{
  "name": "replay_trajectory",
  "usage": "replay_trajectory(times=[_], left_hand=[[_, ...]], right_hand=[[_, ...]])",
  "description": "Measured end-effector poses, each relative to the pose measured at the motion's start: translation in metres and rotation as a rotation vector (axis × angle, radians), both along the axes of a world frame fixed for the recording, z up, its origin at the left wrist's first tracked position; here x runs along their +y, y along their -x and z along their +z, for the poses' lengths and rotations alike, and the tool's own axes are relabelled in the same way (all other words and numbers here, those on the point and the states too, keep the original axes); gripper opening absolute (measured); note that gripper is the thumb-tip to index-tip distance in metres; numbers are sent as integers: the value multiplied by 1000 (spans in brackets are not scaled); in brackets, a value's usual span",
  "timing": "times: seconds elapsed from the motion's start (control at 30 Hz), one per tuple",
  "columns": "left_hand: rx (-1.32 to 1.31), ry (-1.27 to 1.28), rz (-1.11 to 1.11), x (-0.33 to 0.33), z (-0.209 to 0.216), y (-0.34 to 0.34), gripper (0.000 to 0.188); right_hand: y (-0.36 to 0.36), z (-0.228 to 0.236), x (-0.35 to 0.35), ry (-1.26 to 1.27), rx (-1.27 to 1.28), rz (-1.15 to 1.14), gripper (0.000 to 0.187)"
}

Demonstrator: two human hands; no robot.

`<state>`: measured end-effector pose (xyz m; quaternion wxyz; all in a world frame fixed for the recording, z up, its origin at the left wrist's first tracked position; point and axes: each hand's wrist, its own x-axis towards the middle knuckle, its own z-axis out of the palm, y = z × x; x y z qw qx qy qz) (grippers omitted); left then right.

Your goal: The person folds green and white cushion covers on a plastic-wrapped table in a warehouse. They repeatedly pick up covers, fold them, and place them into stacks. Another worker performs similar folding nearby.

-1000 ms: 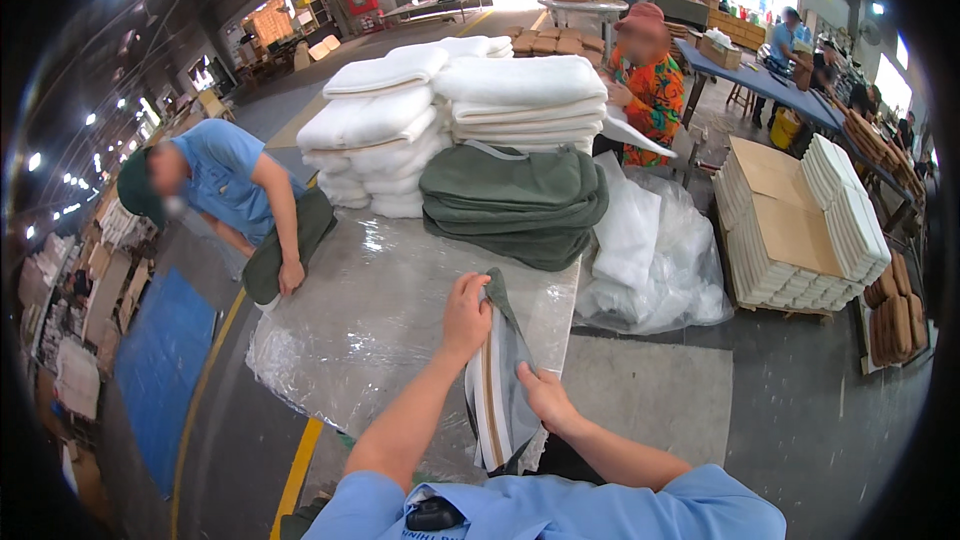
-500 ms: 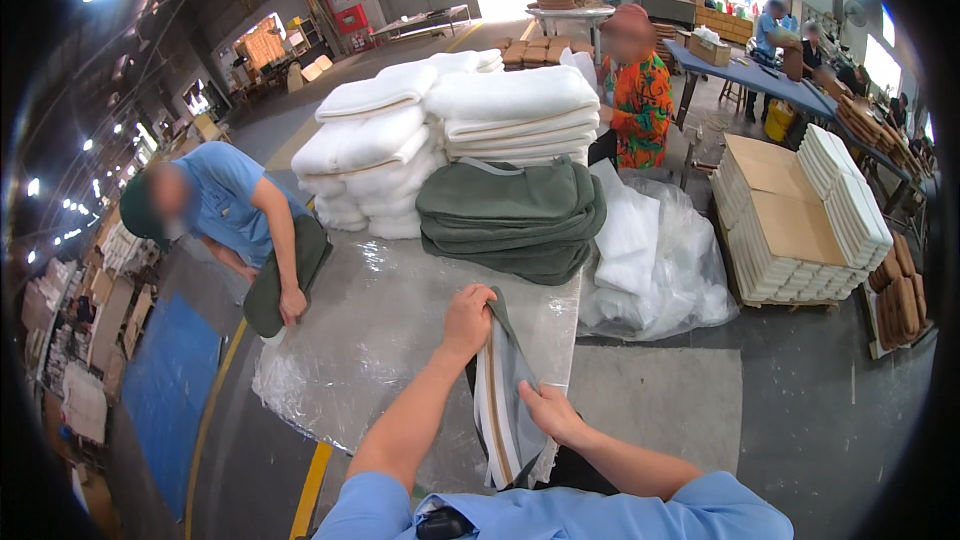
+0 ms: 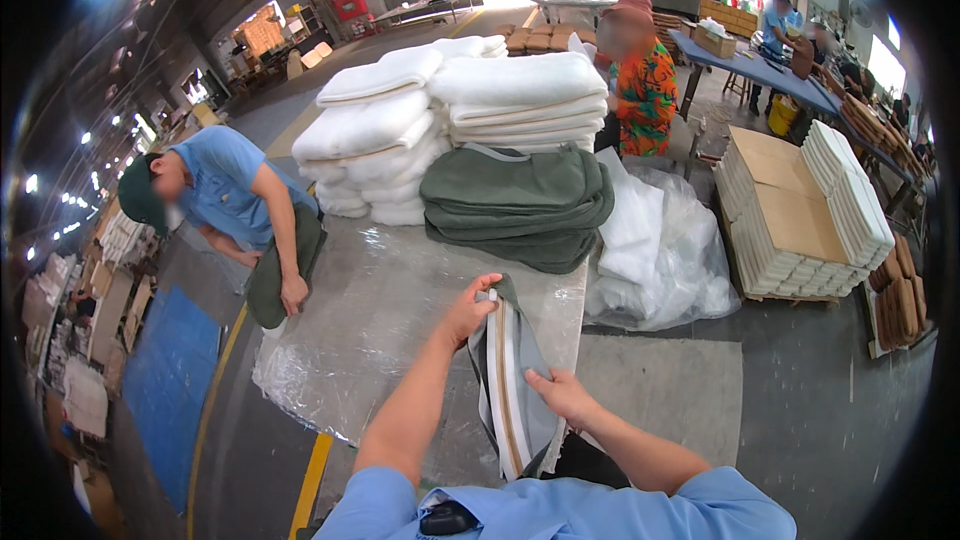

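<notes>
A dark green cushion cover (image 3: 535, 340) with grey lining hangs between my hands at the table's near right edge. Its tan zip (image 3: 506, 380) runs lengthwise on a white band, facing up. At the far end, my left hand (image 3: 472, 312) pinches the cover. My right hand (image 3: 562, 398) grips its right edge lower down, thumb on top and fingers partly hidden behind the fabric. Just beyond is a pile of similar green covers (image 3: 515, 200). A co-worker in a blue shirt (image 3: 225, 185), at left, bends over a filled green cushion (image 3: 272, 285).
Stacks of white padding (image 3: 520, 90) stand at the back of the plastic-covered table (image 3: 350, 340). Clear plastic bags (image 3: 690, 270) with white padding lie right of it. Farther right is a pallet of cartons and white pads (image 3: 785, 210). A person in a patterned shirt (image 3: 645, 100) is beyond the stacks.
My left hand has moved slightly up with the cover's far end, and the zip side shows more openly. My right hand has shifted slightly. The co-worker at left has moved the cushion a little.
</notes>
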<state>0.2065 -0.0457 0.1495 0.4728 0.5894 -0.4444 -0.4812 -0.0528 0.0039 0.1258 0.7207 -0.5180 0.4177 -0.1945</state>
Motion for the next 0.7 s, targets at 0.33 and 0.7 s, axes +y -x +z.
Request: replay_trajectory(times=[0.33, 0.7], left_hand=[[-102, 195, 201, 4, -18, 23, 50], [-763, 442, 323, 11, 11, 46, 30]], right_hand=[[-75, 41, -111, 768, 173, -108, 46], [-88, 27, -148, 631, 281, -157, 27]])
